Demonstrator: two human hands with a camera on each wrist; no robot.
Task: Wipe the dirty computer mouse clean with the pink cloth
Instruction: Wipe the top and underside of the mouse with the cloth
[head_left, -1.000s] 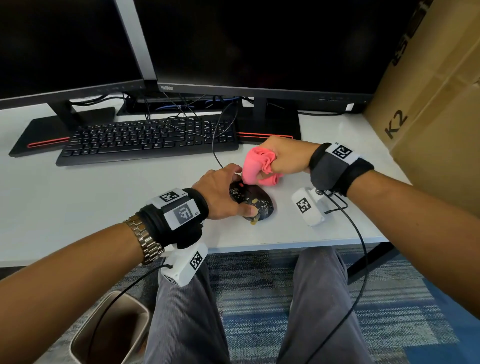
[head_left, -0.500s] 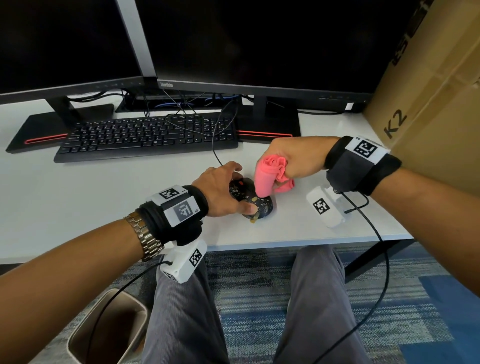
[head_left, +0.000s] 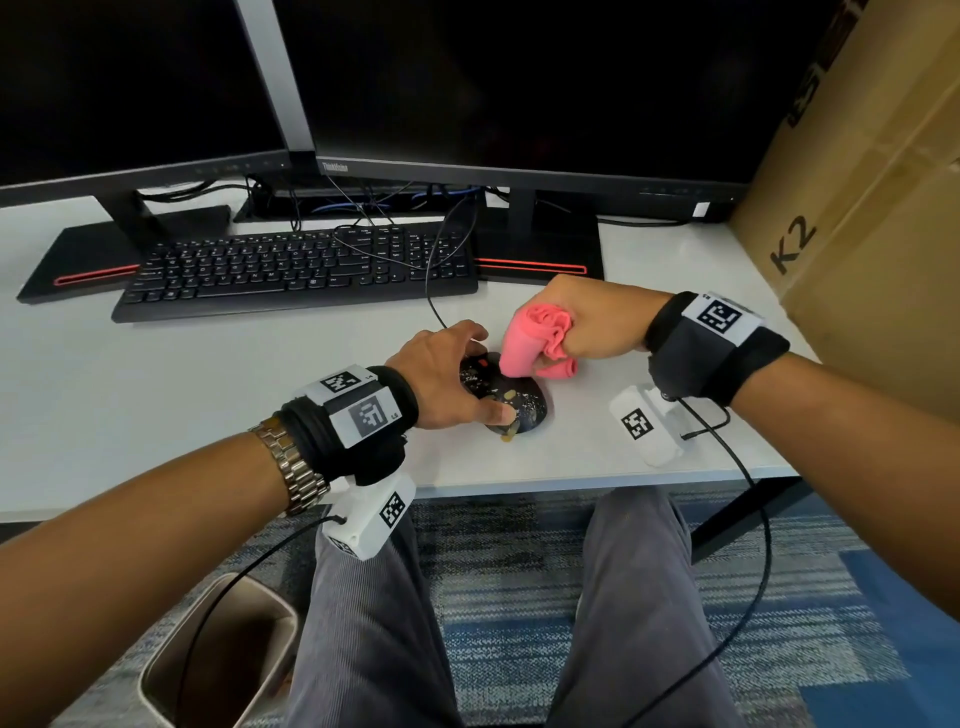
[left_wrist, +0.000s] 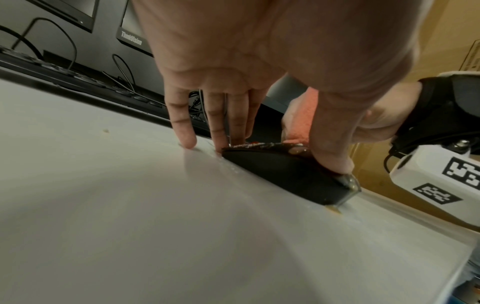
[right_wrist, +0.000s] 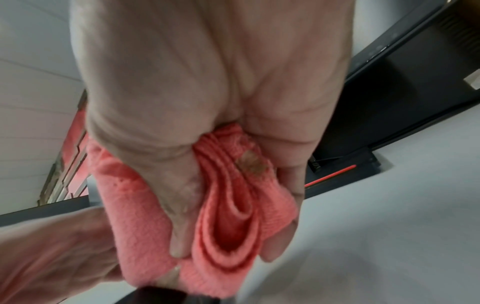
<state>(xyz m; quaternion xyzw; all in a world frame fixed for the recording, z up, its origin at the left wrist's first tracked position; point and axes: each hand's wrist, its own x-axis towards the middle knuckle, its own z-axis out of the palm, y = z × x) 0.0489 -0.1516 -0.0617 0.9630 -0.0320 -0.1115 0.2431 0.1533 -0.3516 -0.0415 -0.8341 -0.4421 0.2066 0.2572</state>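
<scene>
A black computer mouse (head_left: 511, 402) (left_wrist: 283, 170), speckled with white and tan grime, sits on the white desk (head_left: 208, 374) near its front edge. My left hand (head_left: 447, 379) (left_wrist: 259, 131) holds it from the left, thumb on the near rim and fingers at the far side. My right hand (head_left: 582, 322) (right_wrist: 221, 185) grips a bunched pink cloth (head_left: 530, 345) (right_wrist: 228, 216) wrapped over its fingers. The cloth's tip presses on the mouse's top by the red scroll wheel (head_left: 483, 362). A brown stain (right_wrist: 250, 162) marks the cloth.
A black keyboard (head_left: 291, 270) and two dark monitors (head_left: 519, 83) stand behind the mouse, with cables trailing across the keyboard. A cardboard box (head_left: 872, 218) fills the right. A tan smear (head_left: 506, 438) lies on the desk by the mouse. A waste bin (head_left: 218, 654) stands below left.
My right hand with the cloth drew back to the right half a second ago and has come down onto the top of the mouse again. The left hand has stayed on the mouse.
</scene>
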